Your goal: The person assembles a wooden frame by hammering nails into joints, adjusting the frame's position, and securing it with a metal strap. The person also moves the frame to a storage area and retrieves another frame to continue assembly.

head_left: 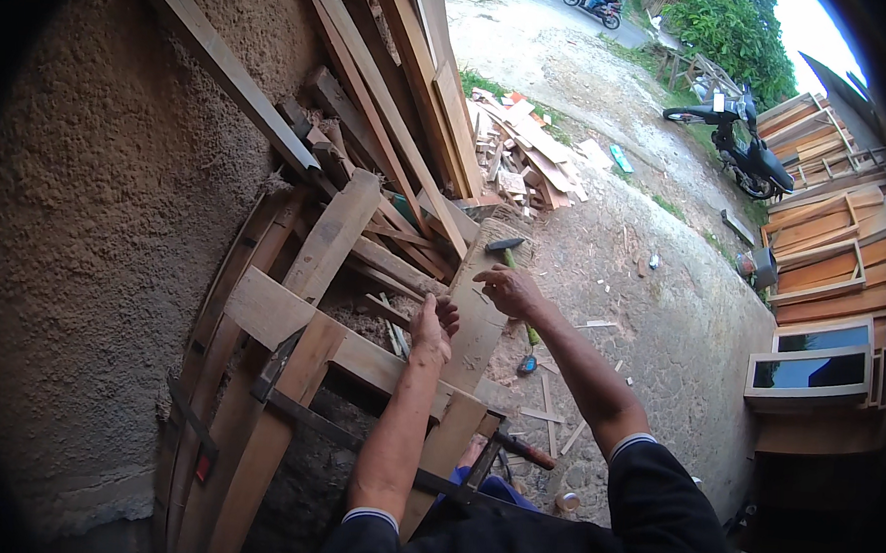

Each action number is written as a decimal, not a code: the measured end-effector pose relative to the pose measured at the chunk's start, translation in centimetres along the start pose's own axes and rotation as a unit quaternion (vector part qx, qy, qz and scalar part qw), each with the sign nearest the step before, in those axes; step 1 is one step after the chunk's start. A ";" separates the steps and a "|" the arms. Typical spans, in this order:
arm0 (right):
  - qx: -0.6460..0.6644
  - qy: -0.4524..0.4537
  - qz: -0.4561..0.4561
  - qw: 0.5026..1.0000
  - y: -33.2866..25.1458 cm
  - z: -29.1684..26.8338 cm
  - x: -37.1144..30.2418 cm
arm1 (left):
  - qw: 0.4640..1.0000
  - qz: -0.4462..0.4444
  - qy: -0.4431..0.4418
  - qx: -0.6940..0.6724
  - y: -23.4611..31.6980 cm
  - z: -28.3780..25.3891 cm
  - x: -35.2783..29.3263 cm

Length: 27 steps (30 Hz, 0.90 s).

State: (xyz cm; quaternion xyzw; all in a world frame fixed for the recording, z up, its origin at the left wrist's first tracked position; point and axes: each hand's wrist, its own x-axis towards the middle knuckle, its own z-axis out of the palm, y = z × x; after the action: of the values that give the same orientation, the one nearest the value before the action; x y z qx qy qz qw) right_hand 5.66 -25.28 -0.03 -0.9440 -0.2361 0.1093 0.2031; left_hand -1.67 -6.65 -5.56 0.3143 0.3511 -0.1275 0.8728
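My left hand (434, 326) is above the wooden frame (378, 361), palm turned right, fingers loosely bent and apart, with nothing visible in them. To its right my right hand (512, 290) hovers over a wide plank (475, 330), index finger stretched out to the left. A hammer lies by that plank; its dark head (506, 245) shows just beyond my right hand, which hides part of the green handle (532, 334). Near the handle's end sits a small blue and black tape measure (528, 365). A bar clamp with a wooden handle (527, 451) grips the frame close to me.
Long boards (413, 85) lean on the rough wall (93, 258) at left. Offcuts (529, 156) are heaped beyond the planks, with wood strips (546, 414) on the concrete. Wooden window frames (809, 371) line the right side. A parked motorbike (741, 142) stands farther off.
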 end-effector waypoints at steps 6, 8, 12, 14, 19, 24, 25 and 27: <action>0.000 -0.011 -0.069 0.998 4.0 2.8 -0.3 | 0.999 0.015 0.041 0.019 1.5 -1.6 -0.6; 0.031 -0.010 -0.083 0.996 4.2 2.8 0.2 | 0.997 0.033 0.050 0.051 1.8 -1.5 -0.6; -0.004 -0.054 -0.067 0.996 4.0 2.2 1.9 | 0.993 0.059 0.056 0.080 2.2 -0.9 -0.1; 0.019 -0.051 -0.059 0.997 3.9 2.2 2.7 | 0.993 0.066 0.052 0.084 2.3 -0.7 0.4; 0.052 0.035 -0.076 0.995 4.1 4.0 2.9 | 0.988 0.085 0.069 0.113 1.8 -0.7 2.4; 0.069 0.080 -0.052 0.993 4.2 5.7 2.9 | 0.961 0.163 0.073 0.211 1.0 -0.5 5.4; 0.085 0.084 -0.049 0.992 4.1 5.8 3.2 | 0.954 0.175 0.081 0.231 0.9 -0.5 6.0; 0.097 0.064 -0.016 0.993 4.0 5.7 3.7 | 0.944 0.167 0.089 0.271 0.8 -0.5 7.0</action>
State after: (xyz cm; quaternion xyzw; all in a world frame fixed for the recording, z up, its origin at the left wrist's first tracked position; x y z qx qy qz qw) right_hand 8.71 -24.80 -7.26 -0.9211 -0.2256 0.0677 0.3101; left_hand 3.43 -5.75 -10.32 0.6032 0.3222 -0.0417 0.7285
